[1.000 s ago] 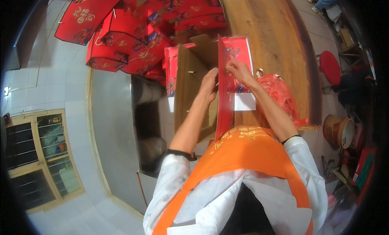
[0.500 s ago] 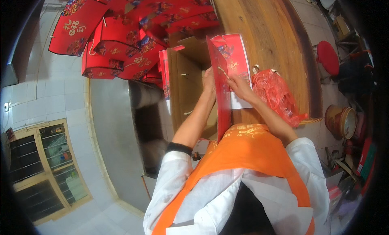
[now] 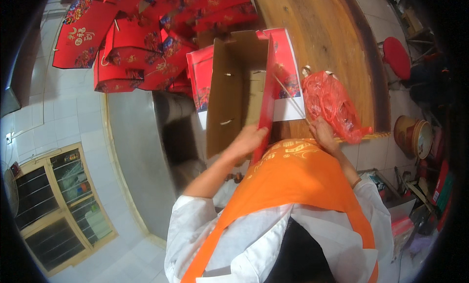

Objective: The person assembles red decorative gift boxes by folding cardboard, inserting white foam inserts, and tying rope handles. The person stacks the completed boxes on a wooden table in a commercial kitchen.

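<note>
A red gift box (image 3: pixel 266 102) with a bare brown cardboard inside stands open-topped in front of me, its flaps folded outward. My left hand (image 3: pixel 248 140) is closed on the near end of its right wall. From that wall a thin twisted cord handle (image 3: pixel 292 98) runs taut toward me. My right hand (image 3: pixel 322 129) grips the cord's end, beside a red plastic bag (image 3: pixel 332 104). Small cord ends show on the inside of the left wall. The fingertips of my left hand are partly hidden behind the wall.
Several red gift boxes (image 3: pixel 132 53) are piled at the far left. The box rests by a wooden table (image 3: pixel 317 34); the plastic bag lies on its near edge. A grey metal surface (image 3: pixel 134 151) is at left. A red stool (image 3: pixel 395 58) and a bucket (image 3: pixel 414 136) stand right.
My right hand has drawn the cord out toward me and to the right. My left hand has come out of the box to the wall's near end.
</note>
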Tool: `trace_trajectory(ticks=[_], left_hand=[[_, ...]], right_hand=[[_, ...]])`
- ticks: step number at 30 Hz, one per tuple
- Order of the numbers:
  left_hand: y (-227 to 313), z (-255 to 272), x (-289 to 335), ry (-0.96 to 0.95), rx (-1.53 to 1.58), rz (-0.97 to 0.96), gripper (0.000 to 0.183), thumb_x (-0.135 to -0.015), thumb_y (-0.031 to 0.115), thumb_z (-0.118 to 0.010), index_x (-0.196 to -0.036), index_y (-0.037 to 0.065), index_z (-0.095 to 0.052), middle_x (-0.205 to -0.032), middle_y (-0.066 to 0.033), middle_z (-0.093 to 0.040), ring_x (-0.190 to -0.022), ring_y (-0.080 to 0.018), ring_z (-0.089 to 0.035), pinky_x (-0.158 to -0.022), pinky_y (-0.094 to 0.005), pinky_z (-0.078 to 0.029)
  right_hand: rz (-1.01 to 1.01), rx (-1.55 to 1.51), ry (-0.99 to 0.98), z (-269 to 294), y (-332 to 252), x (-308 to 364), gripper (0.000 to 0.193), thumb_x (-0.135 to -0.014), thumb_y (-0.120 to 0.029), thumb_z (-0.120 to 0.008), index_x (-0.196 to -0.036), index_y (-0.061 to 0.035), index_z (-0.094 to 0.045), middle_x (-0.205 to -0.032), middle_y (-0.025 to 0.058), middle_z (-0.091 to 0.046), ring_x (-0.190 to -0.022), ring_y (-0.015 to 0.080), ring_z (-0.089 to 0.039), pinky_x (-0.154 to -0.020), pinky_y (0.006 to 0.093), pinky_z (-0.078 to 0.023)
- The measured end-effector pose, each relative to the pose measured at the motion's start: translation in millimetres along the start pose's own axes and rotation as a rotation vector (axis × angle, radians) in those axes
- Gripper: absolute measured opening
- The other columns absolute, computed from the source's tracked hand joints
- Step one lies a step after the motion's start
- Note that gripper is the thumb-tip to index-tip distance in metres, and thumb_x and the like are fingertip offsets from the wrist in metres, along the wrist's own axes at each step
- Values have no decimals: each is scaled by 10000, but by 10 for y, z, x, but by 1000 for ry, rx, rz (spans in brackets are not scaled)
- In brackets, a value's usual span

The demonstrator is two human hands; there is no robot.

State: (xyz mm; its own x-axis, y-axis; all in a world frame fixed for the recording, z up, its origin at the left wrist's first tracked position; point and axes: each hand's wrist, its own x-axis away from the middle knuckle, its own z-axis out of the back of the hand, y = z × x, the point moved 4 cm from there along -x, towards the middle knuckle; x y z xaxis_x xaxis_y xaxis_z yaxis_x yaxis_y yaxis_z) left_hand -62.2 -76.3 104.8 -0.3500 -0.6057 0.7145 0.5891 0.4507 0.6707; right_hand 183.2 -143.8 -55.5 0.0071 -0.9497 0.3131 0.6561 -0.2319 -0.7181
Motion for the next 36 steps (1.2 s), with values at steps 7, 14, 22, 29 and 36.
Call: trace_trajectory(ticks=[7, 14, 22, 29, 36], left_hand=[[184, 632, 324, 230, 502, 63, 279, -842, 132, -479, -1069, -27, -511, -985, -105, -584, -872, -177, -574, -741, -310, -480], [16, 489, 337, 227, 726, 30, 250, -813, 90, -498, -1031, -33, -515, -947, -84, -586, -847, -152, -575, -742, -282, -468], [-34, 466, 338, 254, 776, -25, 230, -813, 57, -464, -1014, -41, -517, -946, -82, -580, -843, -151, -567, -741, -284, -464], [10, 449, 319, 242, 775, -8, 221, -800, 58, -478, -1003, -15, -523, -921, -78, -585, -797, -149, -578, -693, -271, -476], [65, 371, 241, 263, 625, 8, 231, -800, 67, -446, -1004, -8, -525, -901, -74, -585, -783, -147, -573, -686, -265, -463]], right_hand=[[-61, -576, -220, 182, -684, -128, 146, -871, -143, -465, -882, -5, -511, -675, 103, -568, -641, 189, -578, -527, 305, -438], [86, -1092, -255, 142, -1796, -296, 149, -896, -122, -433, -971, 3, -460, -819, 93, -598, -711, 138, -598, -601, 250, -486], [260, -572, -115, 121, -2092, -318, 99, -826, -86, -537, -863, 4, -519, -803, 117, -587, -752, 185, -596, -641, 273, -471], [590, -277, 169, 192, -2234, -255, 113, -751, -70, -601, -807, -3, -529, -786, 119, -531, -745, 287, -538, -619, 351, -437], [765, 8, 238, 171, -2279, -180, 116, -731, -45, -595, -812, -17, -516, -791, 123, -522, -752, 308, -523, -624, 370, -445]])
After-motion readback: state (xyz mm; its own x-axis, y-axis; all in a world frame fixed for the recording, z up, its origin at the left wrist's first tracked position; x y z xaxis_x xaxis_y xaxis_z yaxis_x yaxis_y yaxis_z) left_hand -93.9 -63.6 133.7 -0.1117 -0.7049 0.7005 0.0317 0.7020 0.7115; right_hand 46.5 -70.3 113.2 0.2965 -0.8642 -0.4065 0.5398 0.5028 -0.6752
